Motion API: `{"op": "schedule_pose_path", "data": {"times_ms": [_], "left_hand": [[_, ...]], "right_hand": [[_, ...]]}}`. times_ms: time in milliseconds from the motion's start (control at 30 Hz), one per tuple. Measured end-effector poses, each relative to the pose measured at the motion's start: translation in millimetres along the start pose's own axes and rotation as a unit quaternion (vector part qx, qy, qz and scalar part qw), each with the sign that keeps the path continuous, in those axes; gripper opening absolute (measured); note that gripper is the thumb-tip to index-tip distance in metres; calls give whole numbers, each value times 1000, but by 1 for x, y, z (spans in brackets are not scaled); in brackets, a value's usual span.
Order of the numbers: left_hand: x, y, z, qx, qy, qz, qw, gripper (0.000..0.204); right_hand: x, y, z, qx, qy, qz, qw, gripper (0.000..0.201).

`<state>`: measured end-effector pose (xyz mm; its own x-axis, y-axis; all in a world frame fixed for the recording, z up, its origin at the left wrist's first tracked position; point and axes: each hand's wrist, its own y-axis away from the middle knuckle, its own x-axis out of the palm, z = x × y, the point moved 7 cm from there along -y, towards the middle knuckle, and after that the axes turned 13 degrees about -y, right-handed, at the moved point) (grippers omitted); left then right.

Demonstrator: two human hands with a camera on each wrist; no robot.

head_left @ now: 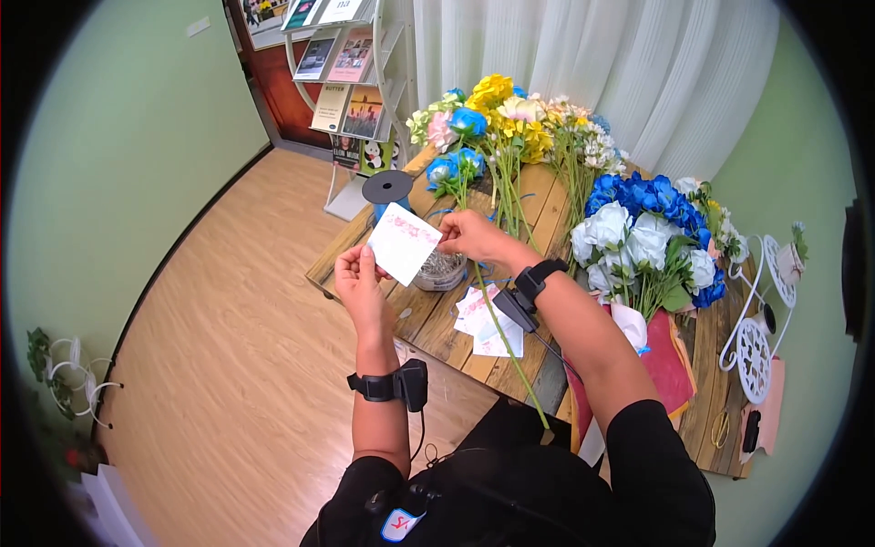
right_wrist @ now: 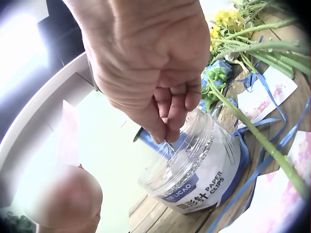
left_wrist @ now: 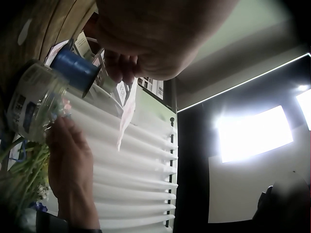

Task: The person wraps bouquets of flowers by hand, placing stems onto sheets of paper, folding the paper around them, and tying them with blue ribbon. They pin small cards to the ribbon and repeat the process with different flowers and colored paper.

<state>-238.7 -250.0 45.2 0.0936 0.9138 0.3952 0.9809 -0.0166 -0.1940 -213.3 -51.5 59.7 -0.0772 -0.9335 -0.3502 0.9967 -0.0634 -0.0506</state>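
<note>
Between thumb and fingers, my left hand [head_left: 360,284] grips a white card with pink floral print [head_left: 403,242] by its edge. My right hand [head_left: 476,237] is over the clear tub labelled paper clips [head_left: 441,273]. In the right wrist view the thumb and fingertips of the right hand [right_wrist: 160,97] pinch a small shiny clip [right_wrist: 169,145] at the mouth of the tub [right_wrist: 204,179]. Seen from the left wrist, the card [left_wrist: 127,114] hangs edge-on from the left hand [left_wrist: 124,65].
More printed cards [head_left: 497,333] lie in front of the tub, with a long green stem across them. Behind stands a blue ribbon spool [head_left: 387,188]. Yellow flowers [head_left: 492,91], blue and white bouquets [head_left: 629,239], red wrapping [head_left: 670,365] and scissors [head_left: 720,428] occupy the wooden table.
</note>
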Motion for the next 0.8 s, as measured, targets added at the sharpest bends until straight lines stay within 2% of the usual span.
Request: {"op": "schedule_pose_path", "data": {"times_ms": [333,400,533,567,600,633,700,733,800], "left_hand": [[-1,-1,3,-1,5,3,1000,11],[-2,-1,4,0,9,4,1000,11],[-2,0,1,0,9,3,1000,11],[-2,0,1,0,9,3,1000,11],[-2,0,2,-1,4,8,1000,11],[-2,0,3,-2,-2,12,1000,11],[-1,0,4,-2,0,15,1000,12],[0,0,4,-4,1,17,1000,12],[1,1,3,-3,-1,18,1000,12]], "right_hand": [[-2,1,4,-24,-20,12,999,11],[-1,1,7,-53,-127,28,990,12],[2,7,18,-46,-107,43,992,10],[1,10,25,-108,121,8,987,10],[3,14,32,-164,341,-27,925,12],[5,15,34,-165,341,-28,925,12],[22,12,27,-116,502,48,855,13],[25,9,23,-117,503,47,855,13],[35,1,12,-168,568,37,805,12]]}}
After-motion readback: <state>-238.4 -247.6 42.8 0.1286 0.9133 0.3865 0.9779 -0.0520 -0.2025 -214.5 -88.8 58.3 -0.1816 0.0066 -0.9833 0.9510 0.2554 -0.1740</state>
